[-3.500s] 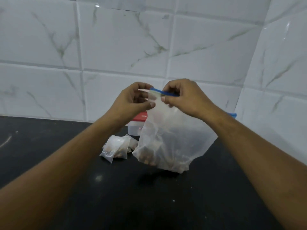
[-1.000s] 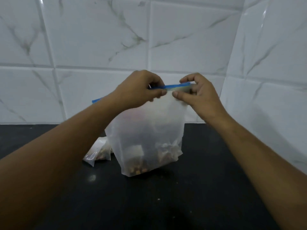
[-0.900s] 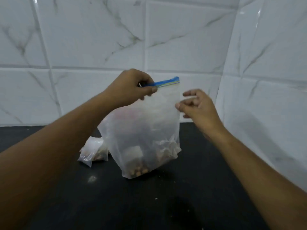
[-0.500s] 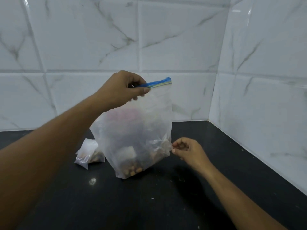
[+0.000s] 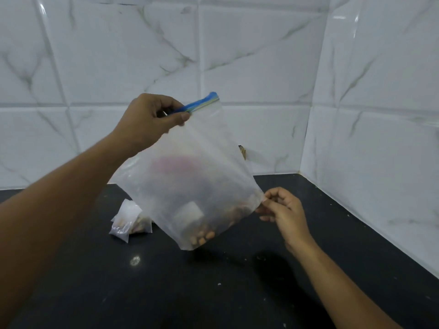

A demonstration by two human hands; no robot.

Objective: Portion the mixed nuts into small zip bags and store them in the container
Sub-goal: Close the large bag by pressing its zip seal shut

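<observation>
Above the black countertop [image 5: 166,293] the large zip bag [image 5: 202,150] hangs tilted, clear of the surface, with the mixed nuts [image 5: 204,233] slumped into its lowest corner. The left hand [image 5: 148,122] pinches the blue zip strip [image 5: 202,103] at the top. The right hand [image 5: 282,210], which was up at the strip a second ago, has dropped and now nips the bag's lower right corner, so the hands are well apart. That suggests the work on the strip is over and the bag is being tipped or repositioned. A few small filled bags [image 5: 129,222] lie on the counter behind it, near the tiled wall [image 5: 237,55]. Whether the strip is fully closed cannot be told. A reddish blur [image 5: 175,162] shows through the plastic, possibly the container's lid, but it is too hazy to confirm.
</observation>
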